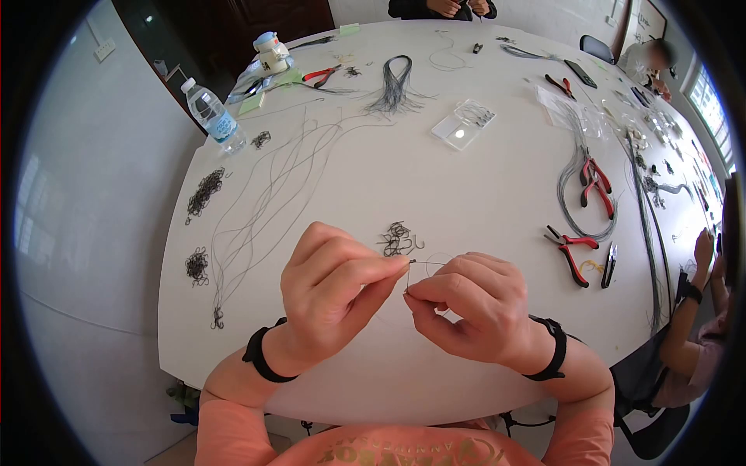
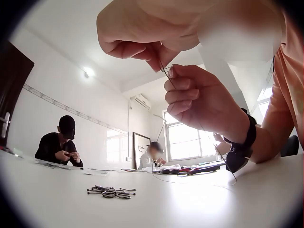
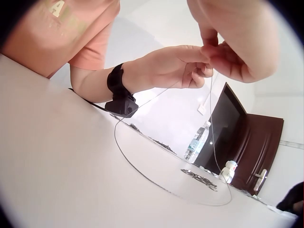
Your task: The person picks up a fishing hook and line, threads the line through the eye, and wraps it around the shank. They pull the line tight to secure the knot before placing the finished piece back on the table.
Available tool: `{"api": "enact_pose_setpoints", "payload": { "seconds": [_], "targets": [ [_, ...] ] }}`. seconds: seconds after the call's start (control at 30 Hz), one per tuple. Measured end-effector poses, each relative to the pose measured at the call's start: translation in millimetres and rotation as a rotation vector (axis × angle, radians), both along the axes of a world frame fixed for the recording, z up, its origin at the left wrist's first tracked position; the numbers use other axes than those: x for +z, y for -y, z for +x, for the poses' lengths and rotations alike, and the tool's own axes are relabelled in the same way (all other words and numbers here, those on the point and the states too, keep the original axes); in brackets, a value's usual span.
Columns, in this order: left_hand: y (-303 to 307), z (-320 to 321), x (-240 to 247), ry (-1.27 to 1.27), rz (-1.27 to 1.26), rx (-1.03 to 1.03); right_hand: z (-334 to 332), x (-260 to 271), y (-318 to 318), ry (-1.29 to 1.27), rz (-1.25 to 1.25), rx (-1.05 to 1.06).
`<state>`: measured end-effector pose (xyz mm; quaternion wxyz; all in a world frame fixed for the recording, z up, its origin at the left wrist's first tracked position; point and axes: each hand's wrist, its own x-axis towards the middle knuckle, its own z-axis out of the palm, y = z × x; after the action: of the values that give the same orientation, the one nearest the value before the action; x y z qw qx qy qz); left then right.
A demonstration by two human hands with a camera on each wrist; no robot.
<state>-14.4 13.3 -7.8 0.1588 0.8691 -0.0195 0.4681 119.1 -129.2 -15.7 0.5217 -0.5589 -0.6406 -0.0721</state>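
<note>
My left hand [image 1: 330, 291] pinches a small dark hook [image 1: 413, 262] between thumb and forefinger. Close beside it, my right hand [image 1: 474, 307] pinches a thin grey line that runs to the hook. Seen from the left wrist, the left hand [image 2: 147, 28] is above and the right hand [image 2: 204, 99] touches or nearly touches it; fingers hide most of the hook. In the right wrist view the line [image 3: 142, 175] hangs in a wide loop below the left hand [image 3: 166, 69] and the right hand [image 3: 237, 47]. A pile of dark hooks [image 1: 396, 237] lies just beyond the hands.
Hook piles [image 1: 206, 194] and long loose lines [image 1: 272, 182] lie on the left, near a water bottle [image 1: 214, 116]. A clear box [image 1: 464, 124] stands beyond. Red-handled pliers [image 1: 576, 252], a cutter [image 1: 611, 266] and coiled line [image 1: 561, 194] lie right. Other people sit around the table [image 1: 350, 388].
</note>
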Motion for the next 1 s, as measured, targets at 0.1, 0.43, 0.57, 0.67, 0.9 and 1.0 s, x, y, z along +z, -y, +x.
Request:
{"api": "enact_pose_setpoints", "payload": {
  "seconds": [0.1, 0.43, 0.57, 0.67, 0.9, 1.0],
  "targets": [
    [0.6, -0.2, 1.7, -0.045, 0.004, -0.030, 7.4, 8.4, -0.6, 0.211, 0.090, -0.051],
    [0.5, 1.0, 2.6, -0.111, -0.062, -0.094, 31.2, 26.0, 6.3, 0.403, -0.004, -0.051],
    [1.8, 0.1, 3.0, -0.152, -0.149, -0.118, 32.2, 24.5, 4.1, 0.317, -0.005, -0.023],
    [2.2, -1.2, 4.1, -0.178, -0.188, -0.136, 33.9, 24.0, 3.6, 0.264, -0.031, -0.010],
    [1.3, -1.9, 6.5, -0.201, -0.305, -0.171, 36.6, 18.2, 2.8, -0.009, -0.159, 0.045],
    [0.9, -2.7, 6.8, -0.200, -0.343, -0.191, 35.6, 15.5, 0.8, -0.178, -0.189, 0.097]
  ]
}}
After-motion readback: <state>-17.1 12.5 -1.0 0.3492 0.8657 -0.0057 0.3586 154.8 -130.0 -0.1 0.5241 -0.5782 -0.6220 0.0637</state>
